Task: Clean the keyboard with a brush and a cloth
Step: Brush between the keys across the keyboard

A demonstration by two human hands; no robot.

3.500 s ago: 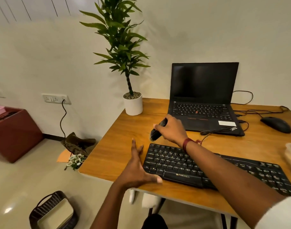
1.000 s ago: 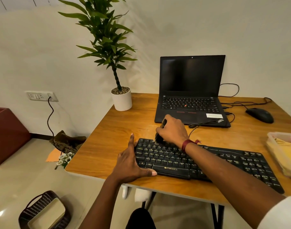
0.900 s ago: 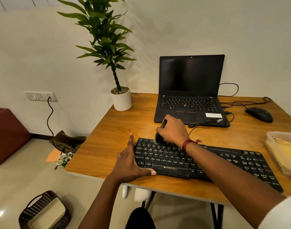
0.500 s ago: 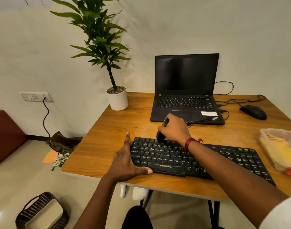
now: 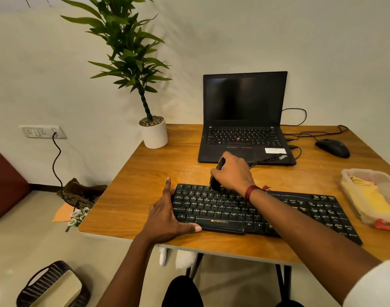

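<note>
The right hand point(image 5: 231, 173) has its fingers curled round the black brush point(image 5: 214, 183), whose tip sits on the top left keys of the keyboard point(image 5: 256, 210) on the table point(image 5: 141, 191), and it should sweep softly row by row while the flat, straight-fingered left hand point(image 5: 165, 216) pushes on the keyboard's left end so nothing slides.

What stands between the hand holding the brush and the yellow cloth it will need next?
Nothing visible does. The right hand holds the brush at the top row of the keyboard; the cloth lies in a plastic tub to its right, with only bare table between. No lid shows on the tub.
</note>
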